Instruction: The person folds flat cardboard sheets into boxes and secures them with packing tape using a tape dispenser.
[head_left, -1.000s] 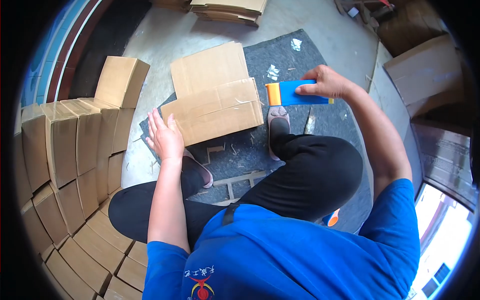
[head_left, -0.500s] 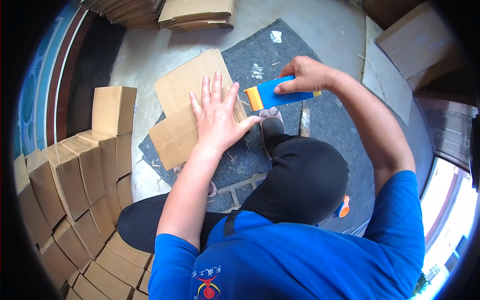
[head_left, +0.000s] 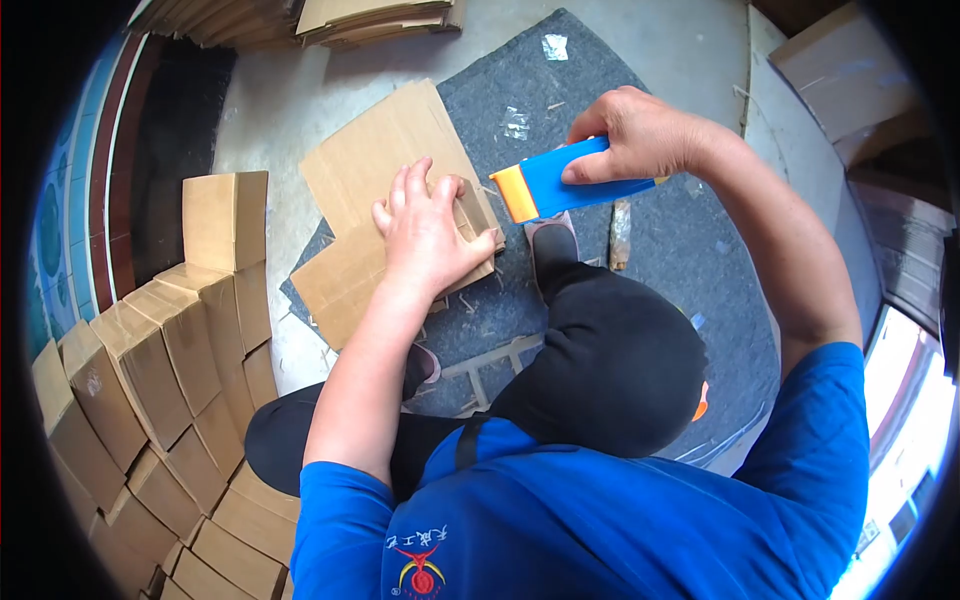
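My left hand (head_left: 425, 230) rests on a cardboard box (head_left: 385, 150) with unfolded flaps, its fingers apart and slightly bent. The thumb points right, near the box's edge. To the right, my right hand (head_left: 635, 140) is wrapped round a blue tape dispenser (head_left: 565, 180) with an orange-yellow front end. That front end points left toward the box's right edge, and a small gap shows between them. The palm side of my left hand is hidden.
Stacked closed cartons (head_left: 150, 350) line the left side. Flat cardboard sheets (head_left: 375, 15) lie at the top. Under the box spreads a dark mat (head_left: 690, 240) with tape scraps (head_left: 515, 123) and a tape-wrapped roll (head_left: 620, 235). An orange object (head_left: 702, 402) shows beside my knee.
The fingers of my left hand have gone from stretched flat to bent on the box. My right hand, still holding the tape dispenser, has shifted slightly right in view.
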